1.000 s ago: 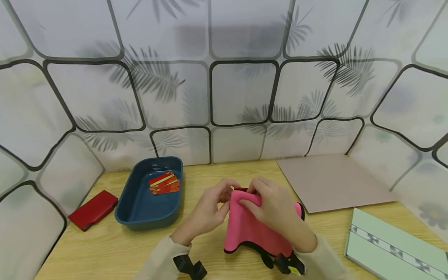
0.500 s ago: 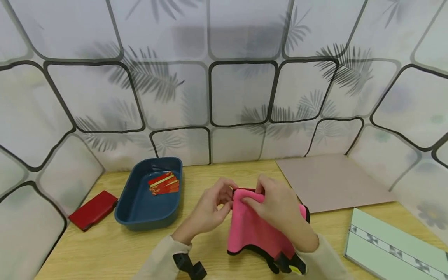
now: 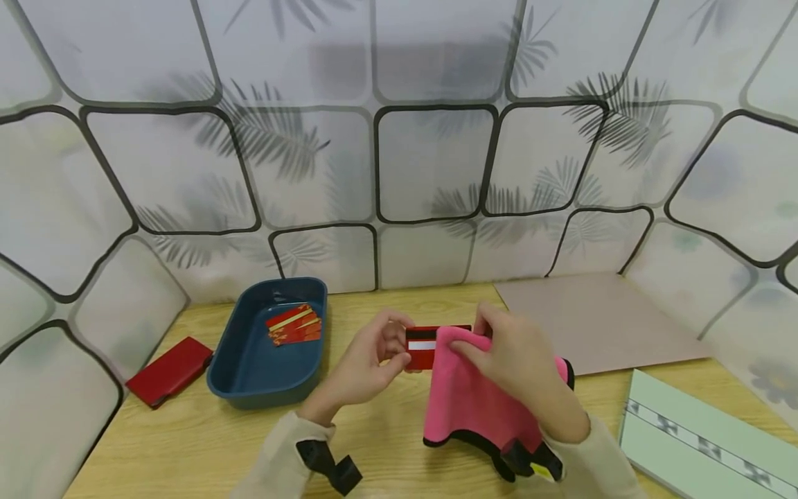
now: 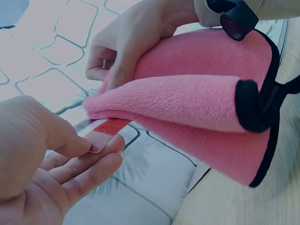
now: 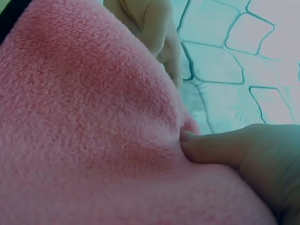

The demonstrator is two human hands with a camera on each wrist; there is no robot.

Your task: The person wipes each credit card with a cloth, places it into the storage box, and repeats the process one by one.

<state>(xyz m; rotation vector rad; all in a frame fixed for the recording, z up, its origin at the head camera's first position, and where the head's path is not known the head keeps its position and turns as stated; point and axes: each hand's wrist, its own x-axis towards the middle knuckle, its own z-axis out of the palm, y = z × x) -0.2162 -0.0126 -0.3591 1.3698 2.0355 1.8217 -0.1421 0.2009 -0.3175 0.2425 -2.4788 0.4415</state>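
Note:
Between the thumb and fingers of my left hand (image 3: 364, 367) is the left end of a red card (image 3: 420, 357), which has a black stripe and a white strip. The card's right part is hidden in a fold of a pink fleecy cloth (image 3: 464, 402) with black edging. My right hand (image 3: 520, 360) pinches the cloth's upper edge, thumb on the near side. In the left wrist view, a short stretch of the card (image 4: 111, 126) shows between my left fingers and the cloth. The right wrist view is mostly cloth (image 5: 84, 117), with my right thumb (image 5: 215, 147) pressed into it.
A blue plastic bin (image 3: 274, 396) at left contains several red and gold cards (image 3: 294, 326). Left of it lies a red wallet (image 3: 170, 372). A pale green box (image 3: 704, 436) lies at right, a greyish-pink board (image 3: 605, 322) behind it. Patterned sheeting (image 3: 430, 166) encloses the wooden table.
The cloth and my right hand have shifted right, away from my left hand. The red card, earlier mostly covered, now shows its left part in my left fingers.

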